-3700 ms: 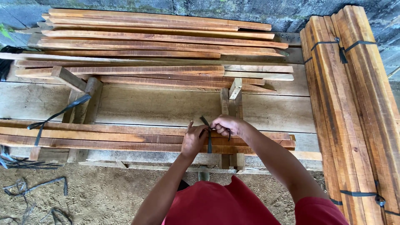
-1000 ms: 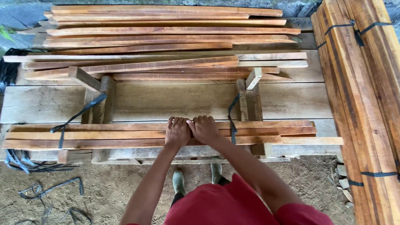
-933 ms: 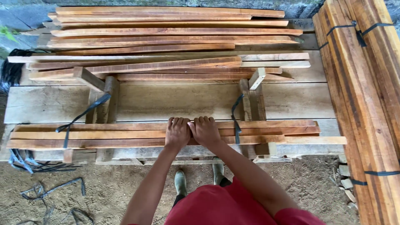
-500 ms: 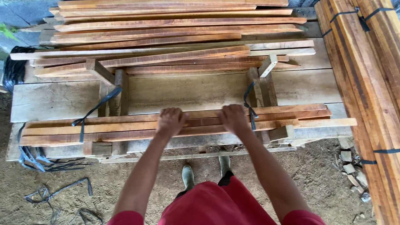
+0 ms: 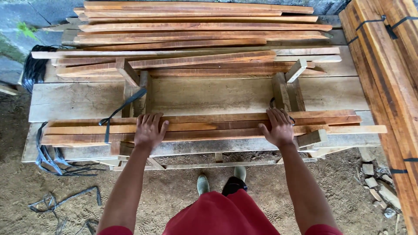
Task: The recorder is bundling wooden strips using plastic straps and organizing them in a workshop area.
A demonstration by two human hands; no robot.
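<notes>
Both hands are down flat on the bundle of planks [image 5: 209, 126] at the near edge of the workbench [image 5: 196, 98]. The left hand [image 5: 148, 130] lies open, fingers spread over the top plank, close to the black strap [image 5: 119, 109] on that side. The right hand [image 5: 278, 128] is open too, palm pressing, fingers pointing away, just beside the upright wooden block [image 5: 285, 89] and a second strap that is mostly hidden behind it.

To my eye the work is squaring the planks up, so even pressure from both palms looks wise, with the hands well apart as they are, to keep the long ends from fanning out.

Edges next: the bundle sits right at the bench's front lip, and its right end juts past the boards under it. The strapped stack [image 5: 387, 78] crowds the right side. The loose planks [image 5: 196, 30] fill the back. Open room lies toward the person, over the dirt floor [image 5: 174, 196], where strap scraps [image 5: 65, 202] lie.
</notes>
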